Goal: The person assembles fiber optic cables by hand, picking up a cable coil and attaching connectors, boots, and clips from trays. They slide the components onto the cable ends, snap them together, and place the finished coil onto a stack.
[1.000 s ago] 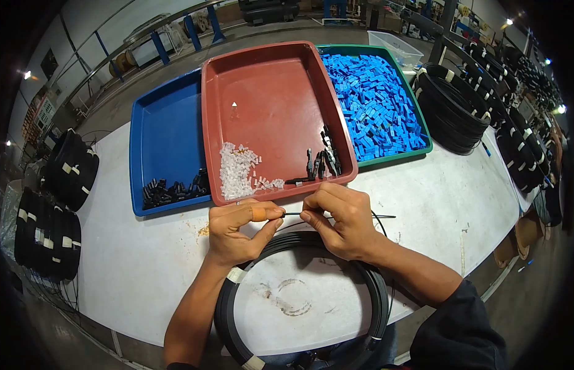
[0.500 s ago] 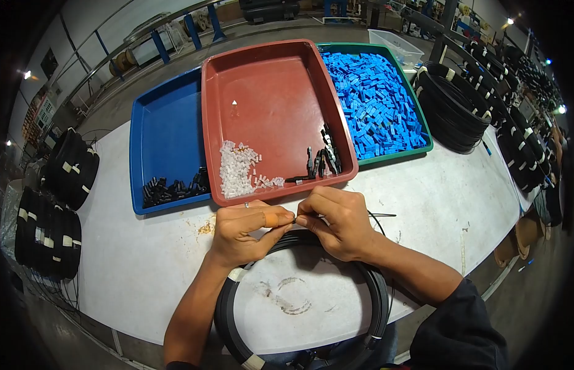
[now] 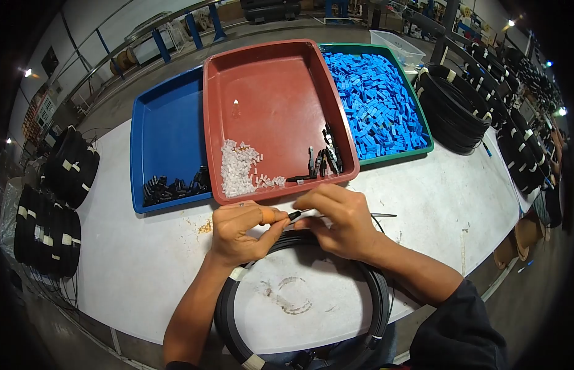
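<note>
My left hand [image 3: 247, 231], with an orange band around one finger, pinches a small black cylindrical connector part [image 3: 294, 215] whose tip sticks out to the right. Just right of that tip is my right hand [image 3: 339, 221], its thumb and forefinger apart and no object visible between them. Beneath both hands lies a coil of black cable [image 3: 377, 296], bound with white tape. A thin loose cable end [image 3: 385, 215] reaches out past my right wrist. Whether the black part sits on the cable is hidden by my fingers.
Ahead stand a red tray [image 3: 268, 92] with clear plastic pieces [image 3: 237, 169] and black connectors [image 3: 324, 157], a blue tray [image 3: 167, 123] with black parts, and a green tray [image 3: 426, 139] of blue clips. More cable coils [image 3: 453, 108] flank the white table [image 3: 133, 277].
My right thumb and forefinger have parted and drawn slightly right, off the black part. It now shows in my left hand's pinch, which has barely moved.
</note>
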The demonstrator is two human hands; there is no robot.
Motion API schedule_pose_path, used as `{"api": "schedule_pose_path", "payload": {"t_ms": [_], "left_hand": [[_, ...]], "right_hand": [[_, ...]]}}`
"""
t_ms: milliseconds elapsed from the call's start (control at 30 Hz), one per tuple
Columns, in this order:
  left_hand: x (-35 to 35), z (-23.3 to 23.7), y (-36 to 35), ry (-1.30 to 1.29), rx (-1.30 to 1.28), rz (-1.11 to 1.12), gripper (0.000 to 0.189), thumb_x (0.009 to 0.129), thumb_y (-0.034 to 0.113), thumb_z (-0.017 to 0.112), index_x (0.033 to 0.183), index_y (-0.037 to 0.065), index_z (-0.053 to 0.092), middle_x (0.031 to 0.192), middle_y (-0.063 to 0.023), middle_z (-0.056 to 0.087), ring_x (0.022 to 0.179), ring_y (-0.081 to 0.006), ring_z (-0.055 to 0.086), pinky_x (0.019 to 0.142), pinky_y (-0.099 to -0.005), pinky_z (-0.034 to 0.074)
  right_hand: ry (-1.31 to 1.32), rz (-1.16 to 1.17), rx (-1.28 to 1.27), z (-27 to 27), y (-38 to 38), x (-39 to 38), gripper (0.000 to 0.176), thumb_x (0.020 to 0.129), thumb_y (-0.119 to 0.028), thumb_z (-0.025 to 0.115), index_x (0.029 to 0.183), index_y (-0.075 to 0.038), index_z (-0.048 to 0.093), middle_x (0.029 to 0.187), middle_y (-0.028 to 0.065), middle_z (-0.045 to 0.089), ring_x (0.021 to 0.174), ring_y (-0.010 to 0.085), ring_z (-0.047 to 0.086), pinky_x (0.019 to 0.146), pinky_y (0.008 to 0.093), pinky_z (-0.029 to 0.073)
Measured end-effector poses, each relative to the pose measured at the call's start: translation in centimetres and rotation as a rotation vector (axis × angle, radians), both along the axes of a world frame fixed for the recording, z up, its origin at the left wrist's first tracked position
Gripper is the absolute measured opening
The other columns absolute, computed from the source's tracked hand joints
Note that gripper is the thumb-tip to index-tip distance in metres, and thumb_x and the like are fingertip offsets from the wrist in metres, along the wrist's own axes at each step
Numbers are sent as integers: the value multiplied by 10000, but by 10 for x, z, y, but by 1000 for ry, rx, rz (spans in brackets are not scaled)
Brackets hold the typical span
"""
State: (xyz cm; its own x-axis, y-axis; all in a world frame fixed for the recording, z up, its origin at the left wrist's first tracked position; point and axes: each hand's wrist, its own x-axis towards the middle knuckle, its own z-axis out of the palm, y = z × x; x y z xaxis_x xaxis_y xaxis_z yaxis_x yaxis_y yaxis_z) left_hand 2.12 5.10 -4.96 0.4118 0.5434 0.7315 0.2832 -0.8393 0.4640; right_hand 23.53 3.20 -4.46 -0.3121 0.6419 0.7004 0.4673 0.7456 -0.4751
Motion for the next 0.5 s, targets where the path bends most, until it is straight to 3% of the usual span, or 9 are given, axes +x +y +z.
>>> {"api": "schedule_pose_path", "payload": {"t_ms": [167,500], "left_hand": [[2,3,0,13,41,-54,106,698,-32,817,753,19,742,691,-85,732,585,-190,707,574,-285,543],[0,6,-1,47,26,-83,108,672,-32,815,705,31,734,673,-84,731,568,-182,701,564,-276,536]], "right_hand": [[-5,138,22,-11,2,4,272,737,-17,777,1004,-38,730,956,93,713,821,280,712,681,361,575],[-22,210,-59,-8,-1,5,204,756,15,736,956,-17,714,904,108,673,774,303,685,663,386,558]]}}
